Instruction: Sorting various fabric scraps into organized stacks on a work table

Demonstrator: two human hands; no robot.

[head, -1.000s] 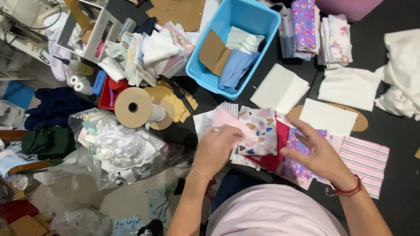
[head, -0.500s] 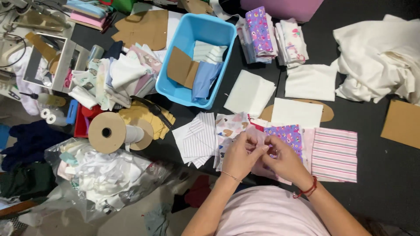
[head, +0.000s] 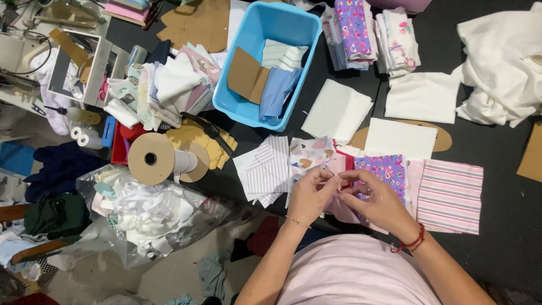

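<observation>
My left hand [head: 309, 197] and my right hand [head: 377, 202] meet over the near edge of a dark table [head: 502, 248]. Both pinch a small piece of pale pink fabric [head: 337, 170] between their fingertips. Under and around them lie cut cloth pieces: a white one with hearts [head: 307, 153], a purple printed one [head: 383, 168], a pink striped one [head: 450, 195] to the right and thin-striped white pieces [head: 264, 170] to the left.
A blue plastic bin [head: 248, 107] holds folded cloth and cardboard. Left of it are a fabric pile [head: 164, 90], a cardboard spool [head: 151, 159] and a clear bag of scraps [head: 141, 214]. White folded pieces [head: 337, 112], printed stacks [head: 357, 31] and bunched white cloth [head: 502, 62] lie farther back.
Both hands have come together from flat on the cloth pieces to pinching the pink piece. The view has shifted, so everything sits further left and lower.
</observation>
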